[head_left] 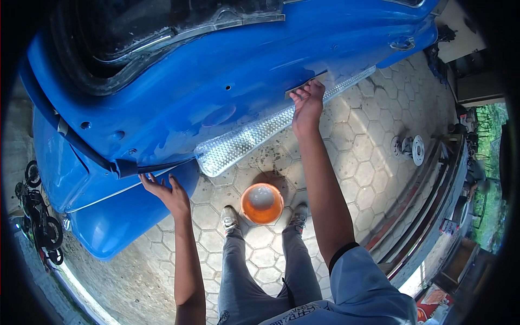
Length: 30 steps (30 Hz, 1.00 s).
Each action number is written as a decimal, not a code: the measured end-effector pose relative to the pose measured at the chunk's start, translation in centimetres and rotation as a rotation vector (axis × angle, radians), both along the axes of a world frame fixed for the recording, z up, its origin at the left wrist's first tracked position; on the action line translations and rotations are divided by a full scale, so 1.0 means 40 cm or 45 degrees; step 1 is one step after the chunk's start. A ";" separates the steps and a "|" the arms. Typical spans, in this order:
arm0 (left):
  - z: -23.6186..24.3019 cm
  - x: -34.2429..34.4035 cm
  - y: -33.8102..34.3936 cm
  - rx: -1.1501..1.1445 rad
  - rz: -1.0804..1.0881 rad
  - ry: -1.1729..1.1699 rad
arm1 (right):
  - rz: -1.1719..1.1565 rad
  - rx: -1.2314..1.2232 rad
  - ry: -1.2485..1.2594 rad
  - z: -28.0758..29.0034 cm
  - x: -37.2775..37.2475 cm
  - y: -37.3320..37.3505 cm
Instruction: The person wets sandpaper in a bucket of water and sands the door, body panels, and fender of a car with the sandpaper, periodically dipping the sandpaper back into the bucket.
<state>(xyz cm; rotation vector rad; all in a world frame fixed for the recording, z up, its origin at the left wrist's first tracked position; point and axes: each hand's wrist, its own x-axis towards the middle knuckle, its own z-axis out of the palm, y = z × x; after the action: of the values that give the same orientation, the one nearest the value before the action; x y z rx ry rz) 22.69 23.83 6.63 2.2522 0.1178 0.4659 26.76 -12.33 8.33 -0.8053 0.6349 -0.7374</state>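
Observation:
A large blue vehicle body panel [254, 65] stretches across the upper part of the view, with wet-looking dull patches on its lower half. Against this panel my right hand [309, 105] presses a thin flat piece [306, 81], brownish with a dark edge; its exact kind is unclear. The fingers of that hand are bent over it. At the lower left, my left hand [167, 192] has its fingers spread and holds nothing. Its fingertips are close to the panel's lower corner and dark trim [127, 168]; whether they touch it I cannot tell.
An orange bucket [262, 203] of cloudy liquid stands on the paving between my feet. A silvery textured step [244, 140] runs under the panel, above a rounded blue fender [116, 227]. Long metal beams [417, 200] and a hub-like metal part [417, 150] are at right, motorcycles [40, 222] at far left.

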 end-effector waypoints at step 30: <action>0.092 0.052 0.092 -0.676 0.312 -0.038 | 0.212 0.123 0.305 -0.192 0.017 0.307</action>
<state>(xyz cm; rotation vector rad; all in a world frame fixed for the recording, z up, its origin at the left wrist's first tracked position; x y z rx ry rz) 24.79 27.52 10.29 1.7147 0.4519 0.5262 27.42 -0.05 0.66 -0.8529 0.8020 -0.4586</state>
